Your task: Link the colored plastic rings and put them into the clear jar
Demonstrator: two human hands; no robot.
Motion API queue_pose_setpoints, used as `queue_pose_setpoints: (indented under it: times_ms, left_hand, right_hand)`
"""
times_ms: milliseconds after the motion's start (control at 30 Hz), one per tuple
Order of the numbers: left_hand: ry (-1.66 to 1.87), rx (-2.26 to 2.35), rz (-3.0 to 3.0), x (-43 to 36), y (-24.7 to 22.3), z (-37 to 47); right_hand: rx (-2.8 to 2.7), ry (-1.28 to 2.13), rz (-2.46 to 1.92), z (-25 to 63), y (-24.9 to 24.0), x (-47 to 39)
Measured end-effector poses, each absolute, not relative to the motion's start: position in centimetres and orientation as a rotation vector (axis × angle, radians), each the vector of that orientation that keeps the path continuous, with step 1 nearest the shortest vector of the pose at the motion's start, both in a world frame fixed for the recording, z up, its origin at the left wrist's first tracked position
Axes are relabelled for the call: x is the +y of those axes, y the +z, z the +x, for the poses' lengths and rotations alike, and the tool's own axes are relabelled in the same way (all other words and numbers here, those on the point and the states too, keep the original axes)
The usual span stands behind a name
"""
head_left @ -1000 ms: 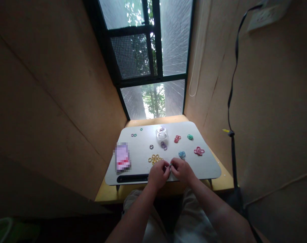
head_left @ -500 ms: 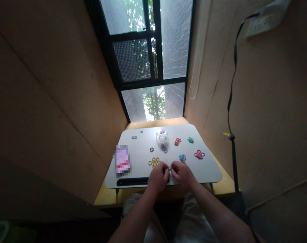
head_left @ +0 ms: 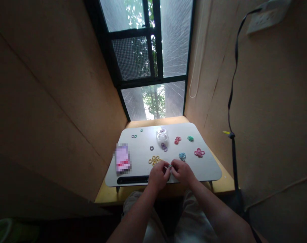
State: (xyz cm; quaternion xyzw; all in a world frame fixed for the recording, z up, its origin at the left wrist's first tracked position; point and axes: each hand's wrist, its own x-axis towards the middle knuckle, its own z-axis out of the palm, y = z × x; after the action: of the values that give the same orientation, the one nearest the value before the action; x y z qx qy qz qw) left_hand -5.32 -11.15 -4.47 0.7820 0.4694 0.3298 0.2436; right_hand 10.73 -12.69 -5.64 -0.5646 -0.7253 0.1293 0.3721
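Observation:
My left hand (head_left: pixel 159 173) and my right hand (head_left: pixel 182 171) meet at the front of a small white table (head_left: pixel 140 152). The fingers of both are pinched together around a tiny pale greenish piece (head_left: pixel 170 166), too small to name. Just beyond my left hand lies a cluster of yellow rings (head_left: pixel 154 160), partly covered by that hand. A bunch of light blue rings (head_left: pixel 182 156) rests beyond my right hand. Purple rings (head_left: pixel 164 147) and one dark grey ring (head_left: pixel 151 148) lie farther back, in front of a clear plastic jar (head_left: pixel 162 135).
Red rings (head_left: pixel 178 140), green rings (head_left: pixel 190 138) and pink rings (head_left: pixel 199 153) lie to the right. A few small rings (head_left: pixel 134 136) sit at the back left. A blurred pink-purple packet (head_left: pixel 122 158) lies left, behind a black slot (head_left: pixel 132 180). Walls and a window (head_left: pixel 153 81) enclose the table.
My view has tilted very slightly, so the table sits a little higher. Both hands stay together at the same place, with only small finger movement.

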Motion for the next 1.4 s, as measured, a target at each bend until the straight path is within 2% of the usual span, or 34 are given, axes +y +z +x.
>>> queue_pose_setpoints:
  times_ms: [1400]
  left_hand:
    - [0.879, 1.267, 2.151, -10.90, -4.96, -5.43]
  right_hand:
    - [-1.849, 0.346, -1.469, 10.88, -5.90, -12.55]
